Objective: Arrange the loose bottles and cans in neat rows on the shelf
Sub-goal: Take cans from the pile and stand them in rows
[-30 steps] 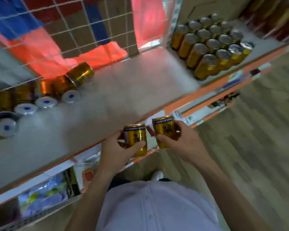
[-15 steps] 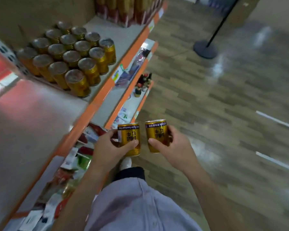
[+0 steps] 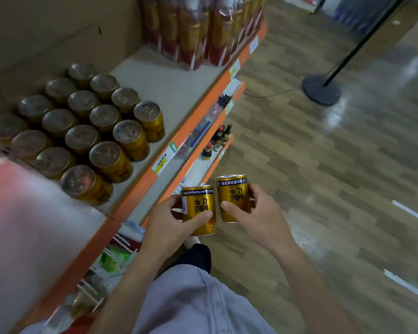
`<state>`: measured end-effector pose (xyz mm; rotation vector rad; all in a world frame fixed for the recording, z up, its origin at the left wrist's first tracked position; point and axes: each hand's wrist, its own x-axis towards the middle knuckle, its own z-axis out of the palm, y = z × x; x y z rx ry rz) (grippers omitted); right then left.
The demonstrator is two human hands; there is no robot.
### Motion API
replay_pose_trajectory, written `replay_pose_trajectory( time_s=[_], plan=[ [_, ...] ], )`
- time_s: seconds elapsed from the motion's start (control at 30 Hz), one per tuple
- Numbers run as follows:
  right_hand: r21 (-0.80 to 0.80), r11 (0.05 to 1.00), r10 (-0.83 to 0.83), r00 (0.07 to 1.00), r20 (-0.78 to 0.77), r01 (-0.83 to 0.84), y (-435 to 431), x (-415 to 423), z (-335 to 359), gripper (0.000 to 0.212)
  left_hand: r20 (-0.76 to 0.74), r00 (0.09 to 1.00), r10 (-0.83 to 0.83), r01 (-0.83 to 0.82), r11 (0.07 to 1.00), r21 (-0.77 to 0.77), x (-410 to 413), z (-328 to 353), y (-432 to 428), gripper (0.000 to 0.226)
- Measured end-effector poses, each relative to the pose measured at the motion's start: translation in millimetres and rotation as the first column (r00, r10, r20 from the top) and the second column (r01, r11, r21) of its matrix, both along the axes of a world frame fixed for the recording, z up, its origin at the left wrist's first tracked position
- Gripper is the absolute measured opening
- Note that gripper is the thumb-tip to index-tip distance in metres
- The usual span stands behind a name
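Observation:
My left hand (image 3: 167, 222) grips a gold can (image 3: 199, 209) upright, thumb across its front. Beside it my right hand (image 3: 258, 215) grips a second gold can (image 3: 233, 197), also upright. Both cans hang in front of the shelf's orange edge (image 3: 140, 186), off the shelf. On the grey shelf (image 3: 179, 92) to the left, several gold cans (image 3: 94, 131) stand in neat rows, the nearest one (image 3: 86, 184) at the front left corner of the block.
Tall red and gold packs (image 3: 198, 27) stand further along the shelf, with bare shelf between them and the cans. Lower shelves hold small bottles (image 3: 217, 141) and packets. A black stand base (image 3: 321, 89) sits on the wooden floor at right.
The view has swung right along the shelf: the loose cans lying on their sides are out of sight and the neat block is now close. Both hands still hold their cans together.

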<state>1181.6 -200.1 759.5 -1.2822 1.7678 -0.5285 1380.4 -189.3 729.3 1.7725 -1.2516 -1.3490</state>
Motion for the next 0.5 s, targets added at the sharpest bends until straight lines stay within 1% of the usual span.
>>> replay_pose_trajectory(
  time_s=[0.1, 0.17, 0.23, 0.3, 0.4, 0.5],
  plan=[
    [-0.039, 0.998, 0.058, 0.998, 0.021, -0.057, -55, -2, 6, 0.042, -0.025, 0.998, 0.06, -0.06, 0.998, -0.006, -4, 4, -44, 0.041],
    [-0.064, 0.995, 0.075, 0.997, 0.018, -0.074, -83, -5, 8, 0.045, -0.047, 0.995, 0.089, -0.089, 0.996, -0.004, -6, 9, -71, 0.045],
    [-0.074, 0.994, 0.081, 0.996, 0.019, -0.08, -106, -10, 10, 0.049, -0.063, 0.993, 0.098, -0.098, 0.995, -0.004, -7, 16, -93, 0.047],
    [-0.075, 0.994, 0.084, 0.996, 0.038, -0.081, -125, -14, 11, 0.048, -0.059, 0.994, 0.093, -0.094, 0.996, -0.01, -8, 20, -109, 0.046],
    [-0.064, 0.994, 0.091, 0.993, 0.069, -0.086, -156, -16, 9, 0.048, -0.039, 0.991, 0.13, -0.13, 0.991, -0.01, -10, 22, -129, 0.057],
    [-0.056, 0.989, 0.139, 0.988, 0.068, -0.136, -190, -16, 6, 0.049, -0.022, 0.975, 0.221, -0.221, 0.975, 0.006, -17, 14, -142, 0.072]
  ],
)
